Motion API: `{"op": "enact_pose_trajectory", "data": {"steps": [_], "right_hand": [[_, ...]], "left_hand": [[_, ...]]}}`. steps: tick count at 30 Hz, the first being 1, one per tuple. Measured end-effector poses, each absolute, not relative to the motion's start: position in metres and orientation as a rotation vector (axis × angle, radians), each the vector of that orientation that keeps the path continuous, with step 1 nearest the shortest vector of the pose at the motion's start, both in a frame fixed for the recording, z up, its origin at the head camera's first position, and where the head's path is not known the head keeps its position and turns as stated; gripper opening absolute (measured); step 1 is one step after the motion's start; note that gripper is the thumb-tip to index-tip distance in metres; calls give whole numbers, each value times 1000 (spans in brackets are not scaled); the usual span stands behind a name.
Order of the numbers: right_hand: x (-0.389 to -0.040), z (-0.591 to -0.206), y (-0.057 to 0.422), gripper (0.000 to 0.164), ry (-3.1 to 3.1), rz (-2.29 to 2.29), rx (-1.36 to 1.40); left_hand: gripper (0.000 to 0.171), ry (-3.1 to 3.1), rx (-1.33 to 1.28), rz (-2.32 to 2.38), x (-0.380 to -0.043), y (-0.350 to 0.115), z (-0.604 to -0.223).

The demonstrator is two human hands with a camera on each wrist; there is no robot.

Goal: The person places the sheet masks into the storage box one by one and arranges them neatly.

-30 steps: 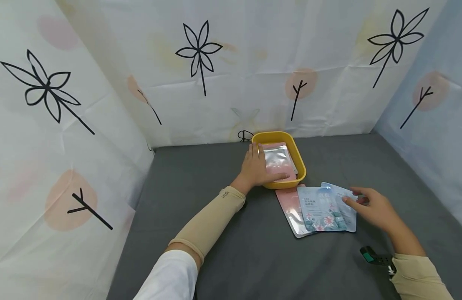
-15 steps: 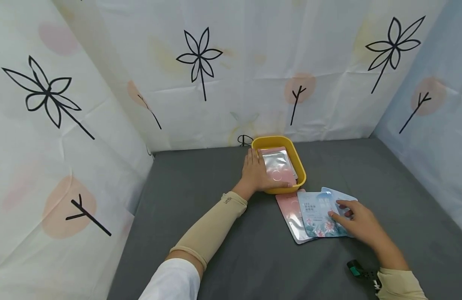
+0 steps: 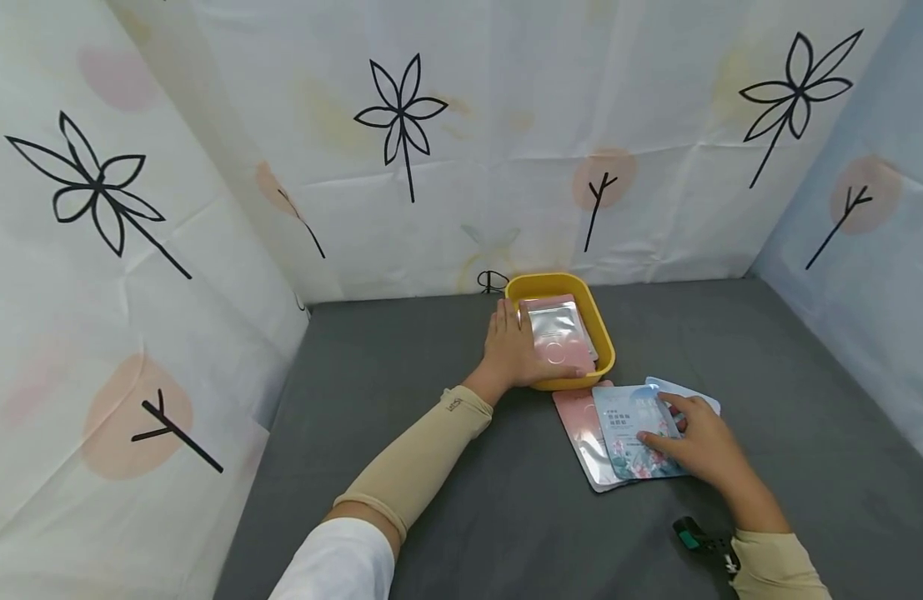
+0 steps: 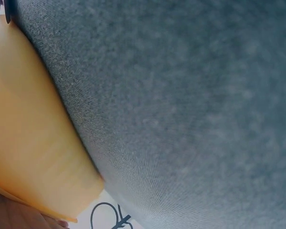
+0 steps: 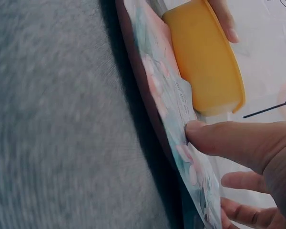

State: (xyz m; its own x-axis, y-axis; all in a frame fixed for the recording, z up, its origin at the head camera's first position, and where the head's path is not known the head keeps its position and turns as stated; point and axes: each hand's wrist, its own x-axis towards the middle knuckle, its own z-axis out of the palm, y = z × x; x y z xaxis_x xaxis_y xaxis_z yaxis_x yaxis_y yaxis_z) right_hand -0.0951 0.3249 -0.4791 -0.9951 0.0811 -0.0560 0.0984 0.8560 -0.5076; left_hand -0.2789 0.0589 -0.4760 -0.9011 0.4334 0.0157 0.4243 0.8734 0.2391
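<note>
Resting on the yellow tub [image 3: 604, 337], your left hand [image 3: 515, 357] has its fingers out straight over the left rim, and its thumb lies along the near edge. Pink packs [image 3: 557, 352] sit inside the tub. Your right hand [image 3: 707, 446] touches the top of a blue pack [image 3: 624, 417], thumb and fingers a little bent and spread apart; I cannot tell if they pinch it. This pack lies on the bench [image 3: 506, 500], partly over a pink and silver pack [image 3: 578, 421] and a second blue pack [image 3: 674, 390], near the tub.
</note>
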Motion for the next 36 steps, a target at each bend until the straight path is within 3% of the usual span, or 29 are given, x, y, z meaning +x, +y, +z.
{"op": "enact_pose_trajectory", "data": {"steps": [13, 25, 36], "right_hand": [[-89, -485, 326, 72, 2757, -1293, -11], [-85, -458, 345, 66, 2818, -1450, 95], [-115, -430, 352, 63, 2987, -1614, 317]], "left_hand": [[151, 3022, 689, 376, -276, 55, -476], [150, 3052, 686, 319, -279, 53, -474], [155, 3047, 711, 313, -279, 57, -477]]}}
